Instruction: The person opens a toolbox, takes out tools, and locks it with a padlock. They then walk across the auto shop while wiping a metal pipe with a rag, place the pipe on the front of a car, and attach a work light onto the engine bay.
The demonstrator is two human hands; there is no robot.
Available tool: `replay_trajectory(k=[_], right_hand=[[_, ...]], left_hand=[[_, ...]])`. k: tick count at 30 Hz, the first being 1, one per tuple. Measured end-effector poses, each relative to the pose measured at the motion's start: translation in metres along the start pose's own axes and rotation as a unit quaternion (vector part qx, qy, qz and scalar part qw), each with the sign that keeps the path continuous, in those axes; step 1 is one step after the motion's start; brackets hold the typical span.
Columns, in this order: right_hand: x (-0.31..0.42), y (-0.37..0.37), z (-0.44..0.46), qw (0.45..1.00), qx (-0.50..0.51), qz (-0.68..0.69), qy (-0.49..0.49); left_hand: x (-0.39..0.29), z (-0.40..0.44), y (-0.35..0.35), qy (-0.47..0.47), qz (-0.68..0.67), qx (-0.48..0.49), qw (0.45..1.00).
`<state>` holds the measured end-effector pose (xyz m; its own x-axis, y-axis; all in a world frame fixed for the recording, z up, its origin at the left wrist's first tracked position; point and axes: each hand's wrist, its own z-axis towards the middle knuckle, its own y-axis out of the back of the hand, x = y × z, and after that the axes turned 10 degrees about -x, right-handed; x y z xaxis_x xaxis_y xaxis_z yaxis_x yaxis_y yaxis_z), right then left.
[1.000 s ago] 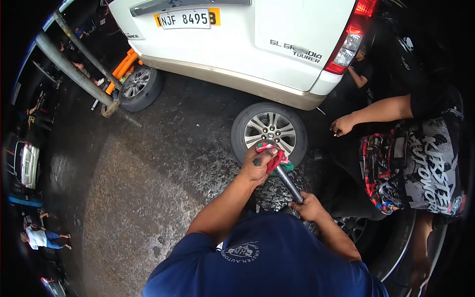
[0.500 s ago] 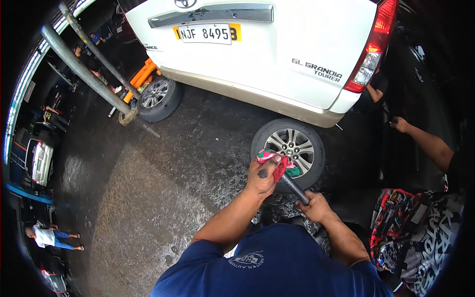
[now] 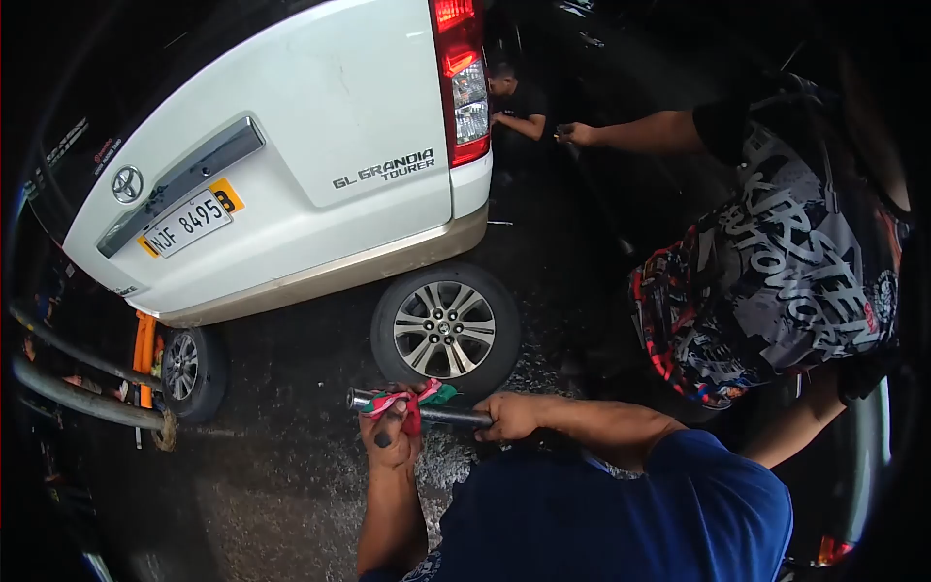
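Observation:
A dark metal bar (image 3: 451, 416) with a shiny round end lies nearly level in front of my chest. My left hand (image 3: 390, 438) is closed around it near the shiny end, with a red, white and green rag (image 3: 414, 406) wrapped about the bar there. At the other end, my right hand (image 3: 509, 417) grips the bar. Just beyond my hands a wheel (image 3: 446, 328) with a silver rim lies flat on the floor, apart from the bar.
A white van (image 3: 320, 107) stands ahead, with another wheel (image 3: 184, 373) under its far corner near an orange frame (image 3: 144, 359). To my right stands a co-worker in a patterned shirt (image 3: 805, 242), one arm stretched forward. Another person (image 3: 521, 105) is beside the van. Wet dark floor (image 3: 281, 485) lies below.
My view has swung to the right. The bar has turned from slanting to nearly level, and its shiny end now shows. Both hands still hold it, the rag still in my left.

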<state>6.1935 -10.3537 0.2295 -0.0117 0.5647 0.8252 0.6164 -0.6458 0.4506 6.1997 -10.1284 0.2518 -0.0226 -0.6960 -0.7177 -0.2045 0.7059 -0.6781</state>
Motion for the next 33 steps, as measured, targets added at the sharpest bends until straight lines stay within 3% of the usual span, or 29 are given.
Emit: replay_trajectory(k=[5, 11, 17, 19, 21, 23, 24, 26, 29, 30, 33], right_hand=[[-0.01, -0.013, -0.021, 0.999, -0.05, -0.013, -0.003], [-0.022, -0.022, -0.063, 0.993, -0.103, -0.014, -0.059], [-0.052, -0.037, -0.108, 0.968, -0.239, -0.052, -0.051], [-0.043, -0.036, -0.125, 0.955, -0.264, -0.037, -0.129], [-0.033, -0.029, -0.135, 0.952, -0.262, -0.002, -0.159], [-0.035, -0.021, -0.14, 0.948, -0.256, 0.03, -0.187], [-0.037, -0.02, -0.143, 0.959, -0.228, 0.054, -0.16], [-0.042, -0.023, -0.144, 0.967, -0.202, 0.084, -0.131], [-0.061, -0.029, -0.139, 0.964, -0.195, 0.124, -0.129], [-0.072, -0.034, -0.136, 0.954, -0.218, 0.113, -0.173], [-0.107, -0.043, -0.137, 0.938, -0.249, 0.069, -0.23]], left_hand=[[-0.002, -0.004, -0.005, -0.015, -0.011, -0.056, 0.998], [0.002, -0.005, -0.009, 0.002, 0.004, 0.054, 0.999], [0.033, -0.003, -0.024, 0.12, -0.063, 0.102, 0.986], [0.031, -0.009, -0.04, 0.172, -0.083, 0.131, 0.973], [0.036, -0.004, -0.051, 0.226, -0.101, 0.155, 0.956], [0.046, 0.005, -0.057, 0.192, -0.055, 0.252, 0.947], [0.05, 0.007, -0.059, 0.196, -0.052, 0.254, 0.946], [0.046, 0.006, -0.075, 0.26, -0.068, 0.314, 0.911], [0.04, 0.003, -0.1, 0.325, 0.035, 0.283, 0.902], [0.054, 0.019, -0.078, 0.401, 0.039, 0.29, 0.868], [0.067, 0.007, -0.077, 0.453, 0.088, 0.347, 0.817]])
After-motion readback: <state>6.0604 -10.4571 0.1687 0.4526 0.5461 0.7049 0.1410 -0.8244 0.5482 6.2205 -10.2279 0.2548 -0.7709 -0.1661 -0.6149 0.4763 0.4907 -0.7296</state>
